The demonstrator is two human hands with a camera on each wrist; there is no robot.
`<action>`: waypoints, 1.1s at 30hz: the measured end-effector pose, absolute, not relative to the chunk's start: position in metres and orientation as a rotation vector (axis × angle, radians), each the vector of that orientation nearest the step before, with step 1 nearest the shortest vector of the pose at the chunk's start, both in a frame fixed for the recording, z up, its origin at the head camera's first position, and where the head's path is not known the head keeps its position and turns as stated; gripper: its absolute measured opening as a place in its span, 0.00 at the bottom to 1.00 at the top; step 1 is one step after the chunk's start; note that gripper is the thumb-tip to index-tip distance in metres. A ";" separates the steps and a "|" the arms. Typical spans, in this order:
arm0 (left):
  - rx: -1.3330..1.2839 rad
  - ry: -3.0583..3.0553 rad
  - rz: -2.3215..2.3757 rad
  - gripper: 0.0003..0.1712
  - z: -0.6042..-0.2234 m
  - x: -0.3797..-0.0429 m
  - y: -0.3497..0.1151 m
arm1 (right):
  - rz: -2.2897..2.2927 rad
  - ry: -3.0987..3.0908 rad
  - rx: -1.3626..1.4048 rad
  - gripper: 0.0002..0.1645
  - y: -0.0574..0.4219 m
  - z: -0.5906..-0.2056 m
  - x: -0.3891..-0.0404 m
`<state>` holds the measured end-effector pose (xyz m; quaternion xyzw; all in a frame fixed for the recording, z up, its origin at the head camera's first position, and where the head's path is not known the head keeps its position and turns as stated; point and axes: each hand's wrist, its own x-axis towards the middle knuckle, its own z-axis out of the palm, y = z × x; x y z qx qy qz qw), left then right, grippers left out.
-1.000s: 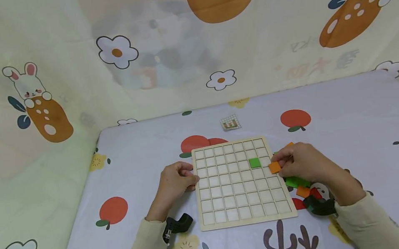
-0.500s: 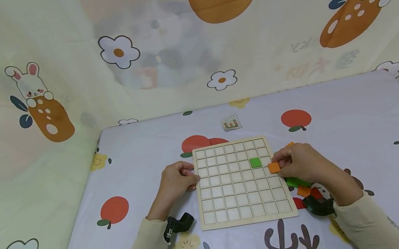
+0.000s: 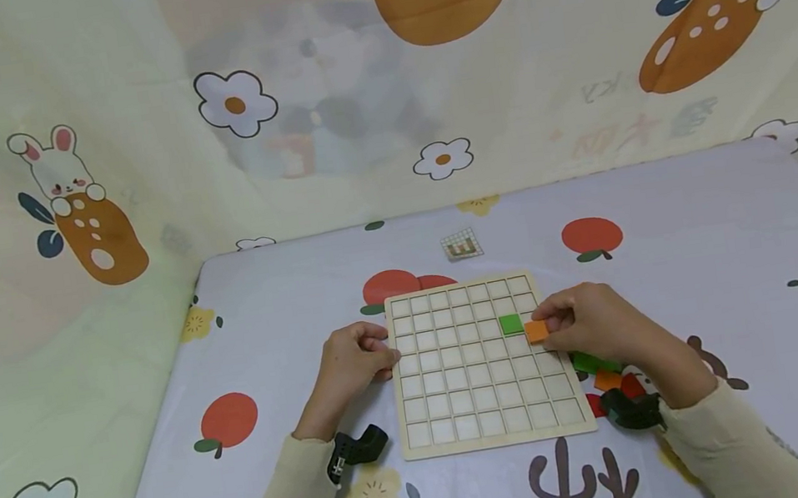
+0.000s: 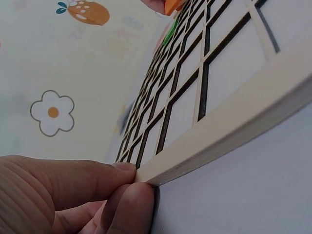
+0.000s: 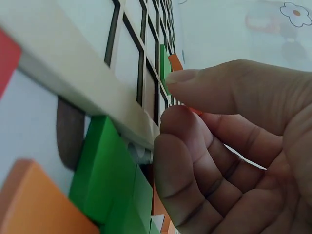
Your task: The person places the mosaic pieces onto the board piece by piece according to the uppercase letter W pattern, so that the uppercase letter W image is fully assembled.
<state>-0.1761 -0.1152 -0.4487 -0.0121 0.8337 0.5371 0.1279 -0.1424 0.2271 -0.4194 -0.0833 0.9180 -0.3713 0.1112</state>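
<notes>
A wooden grid board [image 3: 470, 446] lies flat on the cloth, with one green square tile [image 3: 511, 324] in a cell towards its upper right. At the board's left edge my left hand [image 3: 349, 365] pinches the frame; in the left wrist view the thumb [image 4: 97, 178] and curled fingers meet at the edge. My right hand [image 3: 601, 323] pinches an orange square tile [image 3: 536, 333] between thumb and fingers, over the board's right column and close beside the green tile. In the right wrist view the thumb and fingers hide most of the orange tile [image 5: 175, 62].
Loose green tiles [image 3: 594, 362], orange tiles [image 3: 607, 380] and red tiles [image 3: 632, 386] lie in a pile right of the board, partly under the right hand and wrist. A small gridded picture card [image 3: 462, 245] lies behind the board. A patterned curtain [image 3: 335, 165] stands at the back.
My right hand has moved slightly left with the orange tile, from the board's right border to over the rightmost column. The left hand has stayed at the board's left edge.
</notes>
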 end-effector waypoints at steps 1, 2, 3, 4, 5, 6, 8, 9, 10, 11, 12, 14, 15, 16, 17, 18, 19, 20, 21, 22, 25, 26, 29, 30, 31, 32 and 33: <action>-0.036 2.425 1.563 0.16 -0.449 -0.176 -0.115 | -1.092 2.695 -0.247 0.18 0.226 -0.419 -0.143; -0.037 2.425 1.563 0.16 -0.449 -0.176 -0.115 | -1.094 2.692 -0.250 0.18 0.225 -0.419 -0.143; -0.036 2.425 1.564 0.16 -0.450 -0.176 -0.115 | -1.095 2.691 -0.247 0.19 0.224 -0.418 -0.143; -0.039 2.425 1.565 0.16 -0.450 -0.176 -0.116 | -1.098 2.687 -0.250 0.19 0.223 -0.418 -0.143; -0.042 2.422 1.568 0.16 -0.450 -0.176 -0.116 | -1.102 2.682 -0.253 0.19 0.222 -0.418 -0.144; -0.048 2.420 1.569 0.16 -0.450 -0.176 -0.116 | -1.107 2.675 -0.257 0.19 0.221 -0.418 -0.144; -0.056 2.418 1.569 0.16 -0.450 -0.176 -0.116 | -1.127 2.660 -0.268 0.19 0.219 -0.418 -0.145; -0.062 2.415 1.570 0.16 -0.450 -0.177 -0.116 | -1.139 2.654 -0.280 0.19 0.218 -0.418 -0.145; -0.064 2.415 1.569 0.16 -0.450 -0.177 -0.116 | -1.150 2.646 -0.288 0.19 0.218 -0.418 -0.146; -0.067 2.413 1.569 0.16 -0.449 -0.177 -0.115 | -1.159 2.640 -0.296 0.18 0.217 -0.419 -0.146; -0.067 2.410 1.572 0.16 -0.449 -0.177 -0.115 | -1.164 2.637 -0.305 0.18 0.217 -0.419 -0.146; -0.068 2.402 1.577 0.16 -0.449 -0.177 -0.115 | -1.172 2.631 -0.314 0.18 0.216 -0.420 -0.147; -0.066 2.399 1.580 0.16 -0.449 -0.177 -0.116 | -1.175 2.627 -0.315 0.17 0.216 -0.421 -0.147; -0.065 2.397 1.581 0.16 -0.449 -0.177 -0.116 | -1.175 2.621 -0.309 0.17 0.216 -0.421 -0.147; -0.066 2.393 1.584 0.17 -0.449 -0.177 -0.116 | -1.177 2.613 -0.306 0.17 0.215 -0.422 -0.147; -0.069 2.389 1.587 0.16 -0.450 -0.177 -0.116 | -1.177 2.608 -0.301 0.17 0.215 -0.422 -0.147; -0.069 2.390 1.588 0.17 -0.450 -0.178 -0.117 | -1.176 2.602 -0.296 0.17 0.214 -0.422 -0.146; -0.064 2.392 1.588 0.17 -0.450 -0.178 -0.117 | -1.177 2.596 -0.294 0.17 0.214 -0.422 -0.147; -0.060 2.394 1.589 0.17 -0.450 -0.178 -0.117 | -1.175 2.594 -0.292 0.17 0.214 -0.422 -0.147; -0.059 2.395 1.589 0.17 -0.450 -0.178 -0.117 | -1.174 2.592 -0.290 0.17 0.213 -0.423 -0.146; -0.056 2.391 1.590 0.17 -0.451 -0.178 -0.116 | -1.167 2.594 -0.291 0.18 0.213 -0.423 -0.146; -0.057 2.391 1.586 0.17 -0.451 -0.178 -0.116 | -1.167 2.595 -0.290 0.18 0.213 -0.423 -0.145; -0.063 2.392 1.575 0.17 -0.451 -0.178 -0.116 | -1.161 2.602 -0.291 0.18 0.212 -0.424 -0.145; -0.066 2.396 1.570 0.17 -0.450 -0.178 -0.116 | -1.160 2.606 -0.291 0.17 0.212 -0.425 -0.145; -0.067 2.400 1.567 0.17 -0.450 -0.178 -0.116 | -1.162 2.608 -0.298 0.17 0.211 -0.425 -0.145; -0.068 2.402 1.565 0.17 -0.451 -0.178 -0.117 | -1.162 2.610 -0.292 0.17 0.211 -0.425 -0.145; -0.070 2.402 1.564 0.17 -0.451 -0.178 -0.117 | -1.163 2.610 -0.297 0.17 0.211 -0.426 -0.144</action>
